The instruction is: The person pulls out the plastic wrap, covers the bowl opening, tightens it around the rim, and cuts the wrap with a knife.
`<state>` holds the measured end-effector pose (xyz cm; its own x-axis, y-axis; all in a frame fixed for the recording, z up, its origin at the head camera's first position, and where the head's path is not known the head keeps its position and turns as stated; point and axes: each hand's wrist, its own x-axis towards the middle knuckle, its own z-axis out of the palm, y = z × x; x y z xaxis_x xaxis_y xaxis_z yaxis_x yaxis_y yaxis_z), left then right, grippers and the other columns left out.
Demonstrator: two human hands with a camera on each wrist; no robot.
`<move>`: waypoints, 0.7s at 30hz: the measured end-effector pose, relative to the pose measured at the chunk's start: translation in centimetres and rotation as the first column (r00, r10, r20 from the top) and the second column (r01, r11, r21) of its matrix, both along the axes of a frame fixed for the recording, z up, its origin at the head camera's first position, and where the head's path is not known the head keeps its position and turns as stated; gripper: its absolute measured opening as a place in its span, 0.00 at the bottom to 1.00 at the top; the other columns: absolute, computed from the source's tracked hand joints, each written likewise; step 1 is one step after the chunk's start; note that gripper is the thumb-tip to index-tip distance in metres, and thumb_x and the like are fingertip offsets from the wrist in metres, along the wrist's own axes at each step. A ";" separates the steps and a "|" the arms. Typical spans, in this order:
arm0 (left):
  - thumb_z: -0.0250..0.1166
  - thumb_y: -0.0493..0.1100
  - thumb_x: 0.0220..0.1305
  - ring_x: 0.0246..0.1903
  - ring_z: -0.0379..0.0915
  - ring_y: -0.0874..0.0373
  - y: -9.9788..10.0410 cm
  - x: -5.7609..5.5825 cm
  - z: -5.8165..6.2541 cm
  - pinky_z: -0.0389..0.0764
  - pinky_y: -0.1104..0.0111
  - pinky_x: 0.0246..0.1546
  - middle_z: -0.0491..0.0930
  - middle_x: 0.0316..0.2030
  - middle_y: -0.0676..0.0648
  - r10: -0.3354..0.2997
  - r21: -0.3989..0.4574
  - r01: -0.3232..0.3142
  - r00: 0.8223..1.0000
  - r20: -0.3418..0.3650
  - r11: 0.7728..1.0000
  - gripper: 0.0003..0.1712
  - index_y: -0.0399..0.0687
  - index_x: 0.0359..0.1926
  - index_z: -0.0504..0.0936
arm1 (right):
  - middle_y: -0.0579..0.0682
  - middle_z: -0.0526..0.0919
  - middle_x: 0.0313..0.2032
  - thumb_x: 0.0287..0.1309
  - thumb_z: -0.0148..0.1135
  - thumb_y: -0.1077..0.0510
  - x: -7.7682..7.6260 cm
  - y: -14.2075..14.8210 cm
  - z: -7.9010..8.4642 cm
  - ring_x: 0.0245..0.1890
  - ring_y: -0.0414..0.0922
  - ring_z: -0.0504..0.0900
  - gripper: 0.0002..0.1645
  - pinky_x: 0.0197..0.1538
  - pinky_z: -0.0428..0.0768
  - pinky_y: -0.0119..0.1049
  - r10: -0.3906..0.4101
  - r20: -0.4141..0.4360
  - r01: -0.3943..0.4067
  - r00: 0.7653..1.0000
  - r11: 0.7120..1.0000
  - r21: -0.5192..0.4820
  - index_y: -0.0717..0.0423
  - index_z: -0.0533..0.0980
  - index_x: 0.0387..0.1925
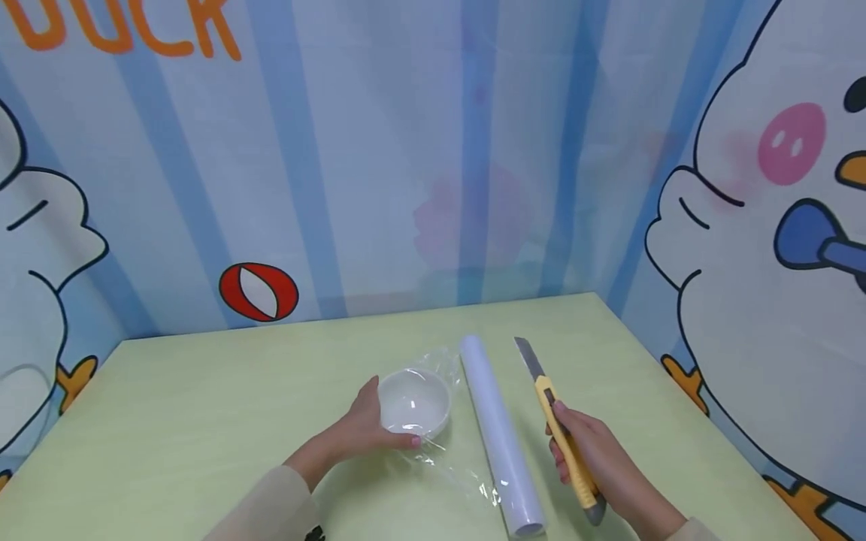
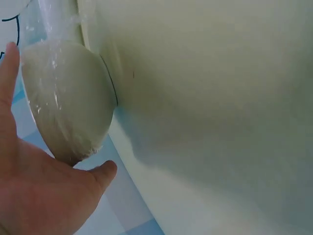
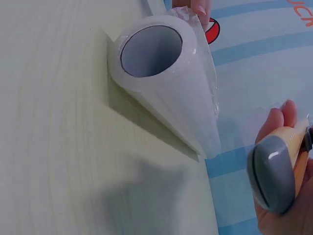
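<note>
In the head view my left hand point(image 1: 361, 428) rests against the near left side of a white bowl point(image 1: 422, 406), its fingers and thumb spread and fairly straight. Clear plastic wrap point(image 1: 443, 364) covers the bowl and trails toward the roll. The left wrist view shows the bowl point(image 2: 73, 98) from the side, between the spread thumb and fingers of the left hand point(image 2: 44, 186). My right hand point(image 1: 595, 451) grips a yellow utility knife point(image 1: 571, 458), blade out and pointing away. Its grey end cap faces the right wrist camera, close to the right hand point(image 3: 288, 196).
A long plastic wrap roll point(image 1: 501, 443) lies between the bowl and the knife, with its hollow core showing in the right wrist view. Everything stands on a pale yellow-green table point(image 1: 223, 421). A blue striped curtain point(image 1: 379, 150) with cartoon ducks rises behind and beside it.
</note>
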<state>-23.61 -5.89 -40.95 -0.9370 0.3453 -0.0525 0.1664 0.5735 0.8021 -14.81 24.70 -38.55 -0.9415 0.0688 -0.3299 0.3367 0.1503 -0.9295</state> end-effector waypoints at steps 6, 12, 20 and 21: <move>0.78 0.53 0.34 0.57 0.62 0.43 0.4 0.2 -0.8 0.65 0.50 0.59 0.59 0.59 0.34 0.033 0.090 -0.032 0.999 -0.017 0.995 0.68 0.31 0.66 0.44 | 0.47 0.71 0.19 0.55 0.41 0.24 -1.5 0.0 -0.4 0.16 0.40 0.69 0.41 0.22 0.73 0.32 -0.079 0.018 0.080 0.997 0.995 -0.051 0.60 0.68 0.38; 0.78 0.48 0.34 0.51 0.67 0.50 0.5 0.3 -1.2 0.69 0.58 0.53 0.66 0.52 0.39 0.030 0.157 -0.020 0.998 -0.062 0.987 0.57 0.35 0.61 0.54 | 0.45 0.69 0.17 0.57 0.43 0.27 -2.2 -0.1 -0.8 0.14 0.40 0.68 0.38 0.20 0.72 0.32 -0.093 0.001 0.093 0.996 0.993 -0.076 0.60 0.68 0.34; 0.77 0.48 0.36 0.52 0.66 0.49 0.3 0.4 -1.0 0.69 0.58 0.52 0.64 0.53 0.39 0.003 0.133 0.006 0.998 -0.069 0.991 0.55 0.36 0.61 0.54 | 0.45 0.70 0.19 0.65 0.36 0.36 -2.8 -0.1 -1.1 0.15 0.39 0.68 0.31 0.21 0.72 0.30 -0.148 0.004 0.148 0.989 0.987 -0.064 0.61 0.66 0.41; 0.77 0.48 0.36 0.52 0.65 0.49 0.3 0.4 -1.0 0.69 0.58 0.52 0.64 0.53 0.39 -0.001 0.132 0.010 0.997 -0.071 0.991 0.56 0.36 0.61 0.54 | 0.45 0.70 0.19 0.65 0.36 0.37 -2.8 0.0 -1.1 0.15 0.39 0.68 0.31 0.21 0.72 0.30 -0.150 0.005 0.150 0.989 0.987 -0.061 0.61 0.66 0.42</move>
<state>-23.25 -5.60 -41.98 -0.9348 0.3500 0.0603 0.2284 0.4624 0.8568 -17.61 24.67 -39.69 -0.9220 0.1893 -0.3378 0.3513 0.0415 -0.9354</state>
